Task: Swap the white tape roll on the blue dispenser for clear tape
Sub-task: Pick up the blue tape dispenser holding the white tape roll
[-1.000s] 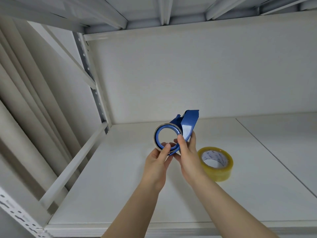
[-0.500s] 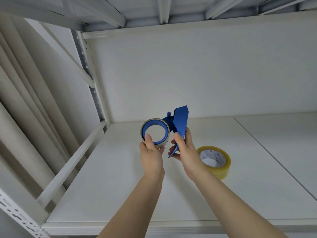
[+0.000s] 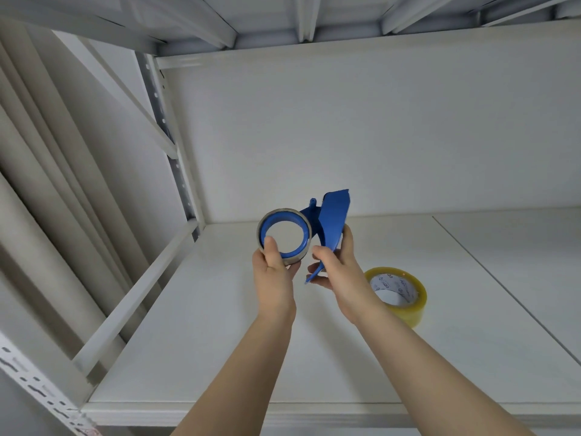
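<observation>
White metal shelf board [image 3: 220, 341], both hands raised above it. Left hand [image 3: 273, 278] pinches low edge of greyish-white tape roll [image 3: 284, 212], thumb inside its blue-lined core, fingers behind. Roll touches blue plastic tape dispenser [image 3: 334, 218] just right of it; whether seated, cannot tell. Right hand [image 3: 342, 275] curled round dispenser handle. Yellowish clear tape roll [image 3: 415, 309] lies flat on shelf, near right wrist.
</observation>
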